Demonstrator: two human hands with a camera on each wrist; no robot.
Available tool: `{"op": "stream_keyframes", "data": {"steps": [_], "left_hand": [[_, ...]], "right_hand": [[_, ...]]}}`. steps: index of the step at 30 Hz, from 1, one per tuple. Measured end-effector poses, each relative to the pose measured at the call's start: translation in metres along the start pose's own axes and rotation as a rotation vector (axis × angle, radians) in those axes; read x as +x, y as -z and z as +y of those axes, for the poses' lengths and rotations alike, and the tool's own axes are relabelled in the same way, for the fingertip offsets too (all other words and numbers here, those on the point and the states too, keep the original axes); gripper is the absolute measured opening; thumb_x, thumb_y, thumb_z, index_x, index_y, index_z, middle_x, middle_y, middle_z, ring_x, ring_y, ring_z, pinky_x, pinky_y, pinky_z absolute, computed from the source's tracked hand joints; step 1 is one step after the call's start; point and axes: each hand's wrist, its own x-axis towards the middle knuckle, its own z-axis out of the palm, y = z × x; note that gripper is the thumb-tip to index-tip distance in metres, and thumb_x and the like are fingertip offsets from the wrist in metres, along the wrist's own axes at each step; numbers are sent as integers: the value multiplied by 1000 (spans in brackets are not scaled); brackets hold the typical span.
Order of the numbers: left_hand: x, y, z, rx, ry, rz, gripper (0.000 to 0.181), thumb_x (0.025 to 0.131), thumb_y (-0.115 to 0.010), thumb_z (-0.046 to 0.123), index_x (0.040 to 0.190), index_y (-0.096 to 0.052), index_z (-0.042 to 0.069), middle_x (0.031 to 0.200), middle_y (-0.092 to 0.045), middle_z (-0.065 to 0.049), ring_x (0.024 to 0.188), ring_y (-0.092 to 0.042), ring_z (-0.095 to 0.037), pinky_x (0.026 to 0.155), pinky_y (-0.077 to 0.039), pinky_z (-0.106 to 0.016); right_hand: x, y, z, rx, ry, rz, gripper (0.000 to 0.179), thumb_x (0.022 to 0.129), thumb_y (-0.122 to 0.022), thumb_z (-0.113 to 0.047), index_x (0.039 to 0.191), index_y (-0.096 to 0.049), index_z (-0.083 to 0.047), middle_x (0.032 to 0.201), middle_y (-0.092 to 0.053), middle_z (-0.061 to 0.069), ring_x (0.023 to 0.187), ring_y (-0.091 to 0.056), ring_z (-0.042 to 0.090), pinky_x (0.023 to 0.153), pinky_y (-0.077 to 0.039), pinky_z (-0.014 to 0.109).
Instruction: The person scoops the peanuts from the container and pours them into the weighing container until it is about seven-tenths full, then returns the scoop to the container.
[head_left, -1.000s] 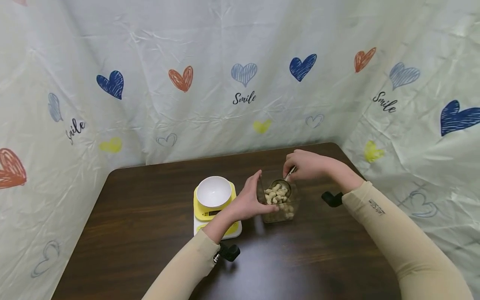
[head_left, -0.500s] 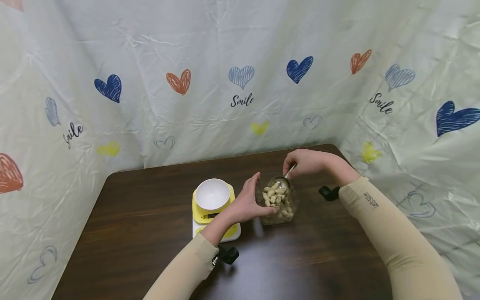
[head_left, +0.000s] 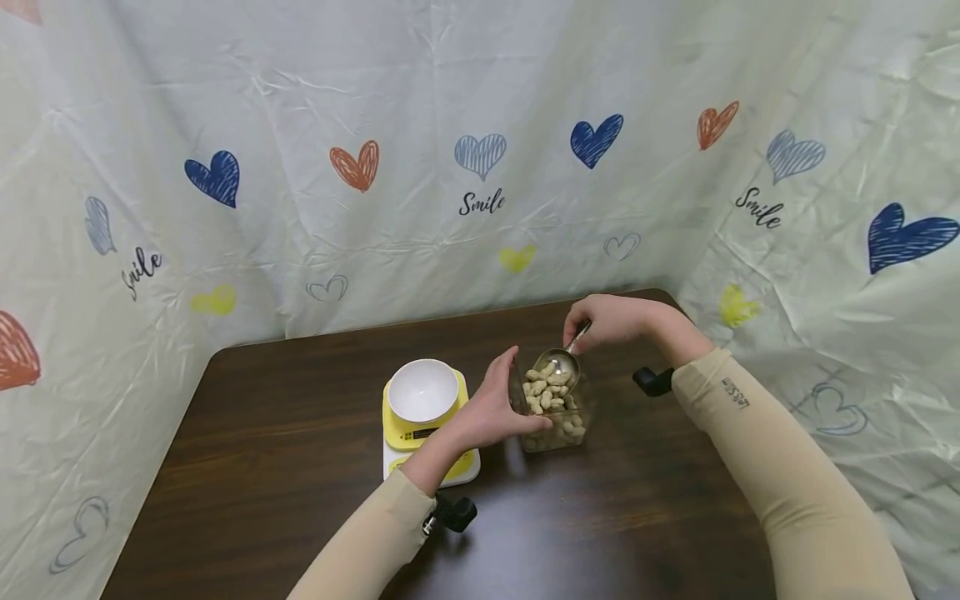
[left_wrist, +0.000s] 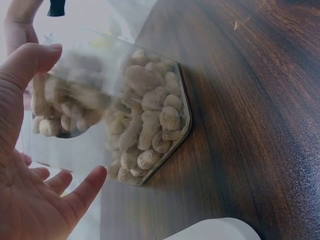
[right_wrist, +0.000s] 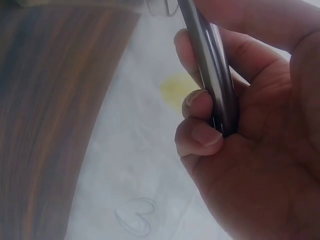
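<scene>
A clear plastic container [head_left: 553,443] of unshelled peanuts [left_wrist: 150,125] stands on the table. My left hand [head_left: 498,410] holds it from the left, thumb along the near wall and fingers spread at the left side. In the left wrist view some peanuts show blurred through the wall near the thumb. My right hand [head_left: 611,320] grips the handle of a metal scoop [head_left: 564,362] from above, fingers curled round it in the right wrist view. The scoop's bowl is inside the container, tilted, among the peanuts. Its lower edge is hidden by them.
Left of the container, a white bowl [head_left: 423,391] sits on a yellow and white kitchen scale [head_left: 395,437], partly behind my left forearm. The dark wooden table [head_left: 285,450] ends at a white curtain [head_left: 405,250] printed with hearts.
The scoop has shifted slightly left and its bowl faces more upright, with the peanuts around it rearranged. My left hand stays on the container. The whole view has shifted a little.
</scene>
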Motion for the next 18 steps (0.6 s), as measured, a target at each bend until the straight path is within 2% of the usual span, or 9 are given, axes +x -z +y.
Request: {"op": "stream_keyframes", "data": {"steps": [11,14,18], "left_hand": [[1,2,1,-17,-24,-1,124,76,-86,54,165,-5,25,164,-25,-7,149,-28,-21,114,-35,-48],[1,2,0,-25,-32,-1,124,76,-86,54,165,-5,26,164,-25,-5,149,-28,-19,114,-35,-47],[0,2,-4,-67,-40,-16,126,76,-88,53,165,-3,27,166,-22,-6,149,-27,-18,110,-40,-44]], "right_hand": [[7,-1,5,32,14,-53,11,90,-76,-23,99,-76,-16,109,-66,2,94,-59,20,82,-49,41],[8,0,3,35,15,-67,11,91,-75,-22,99,-76,-15,107,-67,2,92,-59,20,83,-50,43],[7,0,3,50,8,-79,12,92,-74,-21,101,-76,-14,107,-67,2,93,-60,21,86,-50,47]]}}
